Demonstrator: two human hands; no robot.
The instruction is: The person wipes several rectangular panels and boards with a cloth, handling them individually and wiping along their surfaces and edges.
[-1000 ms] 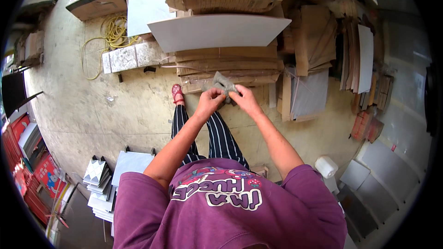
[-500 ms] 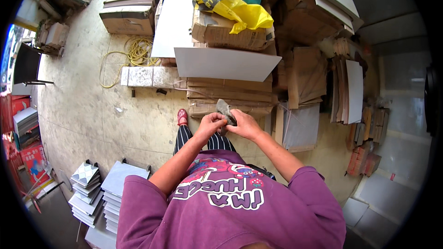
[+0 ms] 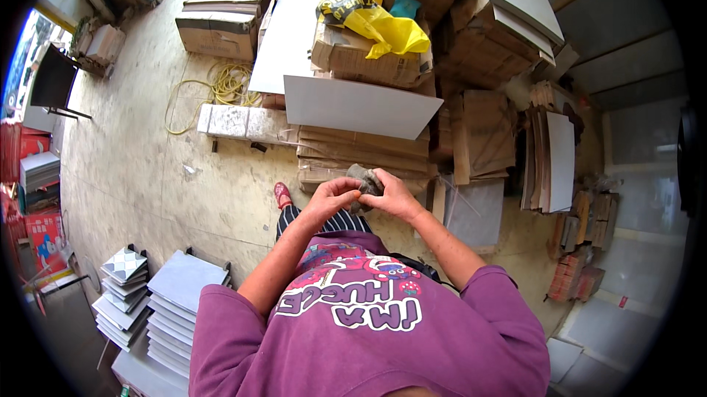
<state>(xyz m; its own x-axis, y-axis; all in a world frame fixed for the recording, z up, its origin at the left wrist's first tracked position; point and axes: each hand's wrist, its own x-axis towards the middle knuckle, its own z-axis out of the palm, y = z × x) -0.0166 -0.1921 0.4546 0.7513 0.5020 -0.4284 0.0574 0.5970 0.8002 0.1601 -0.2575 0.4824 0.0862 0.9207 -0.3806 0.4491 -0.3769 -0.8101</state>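
Observation:
Both my hands meet in front of my body around a small, crumpled grey cloth-like piece (image 3: 361,174), possibly a work glove; its exact kind cannot be made out. My right hand (image 3: 395,197) is closed on its right side, thumb and fingers wrapped over it. With fingertips pinched together, my left hand (image 3: 333,197) grips it at the lower left edge. The fingers hide part of the piece. Just beyond the hands lies a stack of flat brown cartons (image 3: 353,154).
A white board (image 3: 361,106) leans against cartons ahead, below a yellow plastic bag (image 3: 394,32). Coiled yellow cord (image 3: 228,84) and a long white-wrapped package (image 3: 243,123) lie on the floor. Stacked tile samples (image 3: 188,279) stand at lower left. More cartons (image 3: 482,135) and panels (image 3: 561,161) stand to the right.
The grey piece has been bunched up and turned between my hands, its upper tip no longer pointing away. The view has tilted slightly.

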